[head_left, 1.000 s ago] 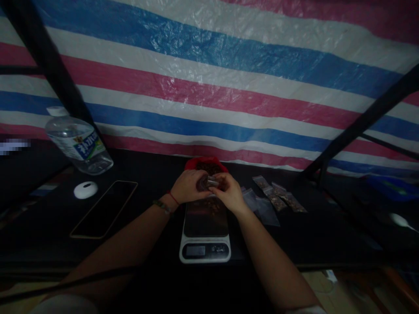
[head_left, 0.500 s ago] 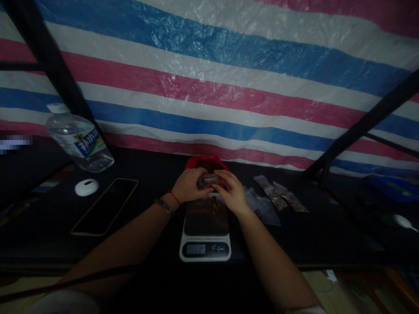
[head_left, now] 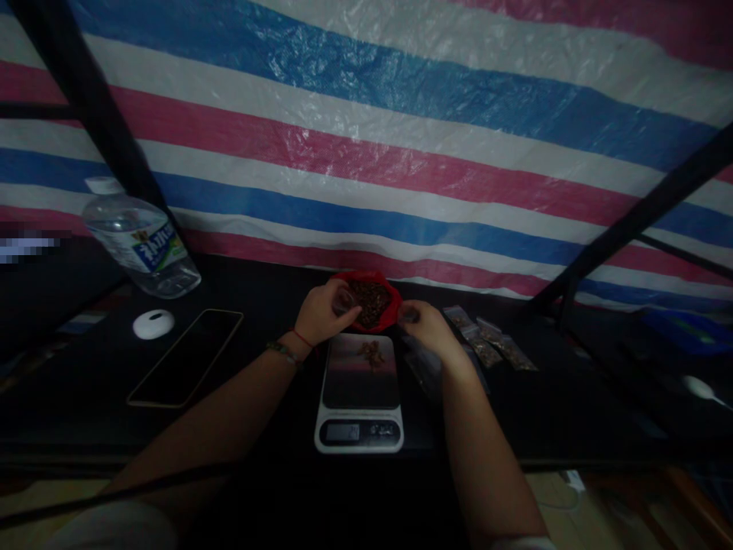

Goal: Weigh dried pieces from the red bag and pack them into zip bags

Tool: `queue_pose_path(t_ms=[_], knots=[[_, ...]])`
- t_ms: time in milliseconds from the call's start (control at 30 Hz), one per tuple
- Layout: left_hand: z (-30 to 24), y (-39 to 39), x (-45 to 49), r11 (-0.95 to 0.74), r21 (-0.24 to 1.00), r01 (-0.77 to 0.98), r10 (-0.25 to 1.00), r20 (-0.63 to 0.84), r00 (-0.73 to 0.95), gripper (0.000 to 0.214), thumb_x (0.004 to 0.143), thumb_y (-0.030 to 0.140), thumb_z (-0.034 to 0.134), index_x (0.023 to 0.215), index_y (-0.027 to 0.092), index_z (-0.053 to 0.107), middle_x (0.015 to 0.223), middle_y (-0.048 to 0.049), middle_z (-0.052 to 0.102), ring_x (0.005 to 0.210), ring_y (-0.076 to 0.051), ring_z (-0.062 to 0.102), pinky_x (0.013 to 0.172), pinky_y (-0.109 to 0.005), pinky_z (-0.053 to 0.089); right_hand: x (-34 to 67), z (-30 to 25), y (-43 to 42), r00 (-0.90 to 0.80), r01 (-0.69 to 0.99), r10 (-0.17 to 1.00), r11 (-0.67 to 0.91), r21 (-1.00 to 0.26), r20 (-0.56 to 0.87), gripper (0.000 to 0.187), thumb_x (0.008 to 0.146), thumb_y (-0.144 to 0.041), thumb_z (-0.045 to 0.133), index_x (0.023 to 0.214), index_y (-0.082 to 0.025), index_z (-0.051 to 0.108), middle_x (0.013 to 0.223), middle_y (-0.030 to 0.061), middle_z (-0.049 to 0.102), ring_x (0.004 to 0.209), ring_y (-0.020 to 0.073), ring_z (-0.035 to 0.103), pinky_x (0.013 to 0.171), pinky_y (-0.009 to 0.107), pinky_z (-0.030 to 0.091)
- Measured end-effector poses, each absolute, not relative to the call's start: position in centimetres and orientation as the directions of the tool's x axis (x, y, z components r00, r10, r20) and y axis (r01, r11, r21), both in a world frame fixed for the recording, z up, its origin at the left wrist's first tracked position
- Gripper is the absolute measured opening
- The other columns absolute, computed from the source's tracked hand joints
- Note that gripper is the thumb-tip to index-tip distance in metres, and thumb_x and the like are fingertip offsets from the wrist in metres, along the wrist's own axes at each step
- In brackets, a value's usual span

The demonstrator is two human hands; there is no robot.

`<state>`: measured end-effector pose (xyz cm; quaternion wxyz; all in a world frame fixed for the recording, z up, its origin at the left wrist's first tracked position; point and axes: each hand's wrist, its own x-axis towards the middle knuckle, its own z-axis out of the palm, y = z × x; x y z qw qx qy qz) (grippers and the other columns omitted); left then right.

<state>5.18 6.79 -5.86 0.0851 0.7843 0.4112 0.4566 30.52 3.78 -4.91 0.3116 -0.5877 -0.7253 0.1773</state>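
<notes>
My left hand [head_left: 321, 312] is closed round a small clear plastic cup [head_left: 343, 300] at the left edge of a red bag [head_left: 392, 313]. The bag is open and full of small brown dried pieces [head_left: 371, 301]. On the bag's right side, my right hand [head_left: 429, 327] pinches a small, clear, round piece [head_left: 408, 314]; whether it is a lid or another cup I cannot make out. Between my forearms lies a white kitchen scale [head_left: 360, 439] with a lit display. A little heap of brown pieces [head_left: 372, 354] rests on its dark plate.
Several small filled zip bags [head_left: 488, 353] lie right of my right hand, beside flat clear bags [head_left: 422, 368] partly under it. On the left are a phone [head_left: 186, 357], a white earbud case [head_left: 153, 325] and a water bottle [head_left: 143, 248]. Black frame bars slope at both sides.
My hands have moved apart, the left one leftward with the clear cup, the right one rightward with the small clear piece. The red bag's contents and the heap on the scale are now uncovered.
</notes>
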Motion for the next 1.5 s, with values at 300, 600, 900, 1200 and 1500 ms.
queue_pose_path(t_ms=[300,600,900,1200,1500], knots=[[-7.3,8.5,4.9,-0.475,0.770,0.426,0.786,0.589,-0.188,0.041,0.074,0.041,0.065,0.104,0.017,0.049,0.084,-0.0036,0.064,0.076,-0.017,0.065,0.068,-0.029,0.054,30.0,-6.8,4.1,-0.223,0.806,0.967,0.254,-0.534,0.122,0.045,0.065,-0.004,0.064,0.109,-0.017,0.064,0.107,0.0084,0.064,0.099,0.0193,0.060,0.089,0.032,0.045],[-7.5,8.9,4.5,-0.446,0.760,0.473,0.808,0.570,-0.153,0.039,0.075,0.043,0.065,0.100,0.017,0.052,0.082,-0.0035,0.064,0.073,-0.017,0.064,0.068,-0.030,0.053,28.8,-2.1,0.6,-0.523,0.641,0.839,0.503,-0.580,0.150,0.052,0.071,-0.023,0.071,0.122,-0.023,0.058,0.118,0.0079,0.055,0.109,0.0208,0.053,0.096,0.037,0.042],[-7.9,8.8,4.6,-0.548,0.698,0.460,0.813,0.575,0.096,0.045,0.076,0.041,0.064,0.111,0.017,0.049,0.090,-0.0047,0.066,0.078,-0.017,0.065,0.072,-0.029,0.052,25.1,-2.8,-0.1,-0.596,0.719,0.803,0.529,-0.452,-0.009,0.033,0.070,-0.010,0.070,0.102,-0.018,0.069,0.101,0.0075,0.063,0.095,0.0184,0.058,0.086,0.029,0.045],[-6.4,7.5,4.4,-0.712,0.552,0.433,0.693,0.457,0.557,0.057,0.071,0.043,0.068,0.119,0.018,0.053,0.097,-0.0065,0.067,0.086,-0.021,0.065,0.075,-0.031,0.051,24.4,-2.9,0.1,-0.616,0.721,0.785,0.593,-0.360,0.059,0.023,0.075,-0.004,0.058,0.089,-0.017,0.071,0.091,0.0071,0.068,0.088,0.0175,0.060,0.081,0.029,0.044],[-6.5,7.4,4.5,-0.741,0.522,0.422,0.652,0.410,0.637,0.059,0.070,0.041,0.067,0.123,0.019,0.052,0.095,-0.0045,0.068,0.082,-0.020,0.065,0.072,-0.030,0.050,24.0,-3.3,0.2,-0.612,0.744,0.790,0.590,-0.313,0.037,0.026,0.074,-0.004,0.055,0.091,-0.016,0.070,0.095,0.0084,0.067,0.091,0.0183,0.059,0.084,0.029,0.044]])
